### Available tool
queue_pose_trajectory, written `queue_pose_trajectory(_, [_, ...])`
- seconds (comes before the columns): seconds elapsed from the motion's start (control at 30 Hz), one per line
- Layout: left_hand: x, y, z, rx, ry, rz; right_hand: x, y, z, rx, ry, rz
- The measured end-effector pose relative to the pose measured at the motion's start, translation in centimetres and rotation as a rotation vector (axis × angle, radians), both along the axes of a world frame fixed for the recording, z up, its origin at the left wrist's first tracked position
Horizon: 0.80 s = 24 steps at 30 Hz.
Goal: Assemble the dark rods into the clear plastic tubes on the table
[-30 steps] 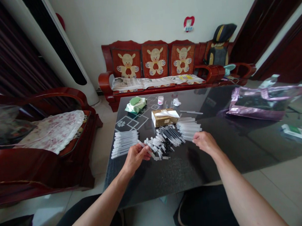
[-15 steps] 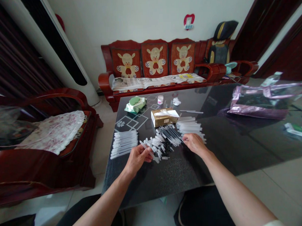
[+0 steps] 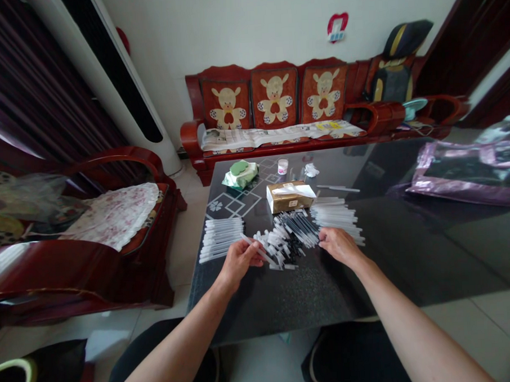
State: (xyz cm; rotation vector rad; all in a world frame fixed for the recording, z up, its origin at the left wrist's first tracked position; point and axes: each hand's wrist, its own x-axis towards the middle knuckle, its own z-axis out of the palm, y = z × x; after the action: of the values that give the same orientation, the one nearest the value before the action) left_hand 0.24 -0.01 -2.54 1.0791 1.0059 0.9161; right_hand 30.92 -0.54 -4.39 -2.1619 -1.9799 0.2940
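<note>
My left hand (image 3: 240, 261) is closed around a whitish translucent pen barrel (image 3: 261, 250), held slantwise just above the table. My right hand (image 3: 339, 246) has its fingertips pinched at the near right end of a bundle of dark pen refills (image 3: 301, 227); how many it grips is hidden. Between my hands lies a loose heap of small white and black pen parts (image 3: 278, 242). Left of that, a neat row of white pens (image 3: 221, 237) lies side by side. A pile of clear white pen tubes (image 3: 332, 213) is spread behind my right hand.
On the dark glossy table (image 3: 293, 302) a gold tissue box (image 3: 291, 198) stands behind the pen parts. Farther back are a wet wipes pack (image 3: 241, 174), a small white jar (image 3: 282, 166) and crumpled tissue (image 3: 311, 170). A pink-edged clear bag (image 3: 469, 173) lies right.
The view has swung slightly left, so everything sits farther right. My left hand still holds the pen barrel, now a little clearer of the heap. My right hand stays at the refills' ends.
</note>
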Motion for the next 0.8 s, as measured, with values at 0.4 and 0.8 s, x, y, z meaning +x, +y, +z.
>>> queue_pose_trajectory(0.4, [-0.2,-0.1,-0.3,-0.042,-0.005,-0.018,-4.3,-1.7,1.3,0.005,0.110,0.180])
queue_pose_trajectory(0.8, [-0.1,-0.4,0.5,-0.040,-0.032,-0.020,-6.8,-1.6,0.4,-0.108,-0.093,0.033])
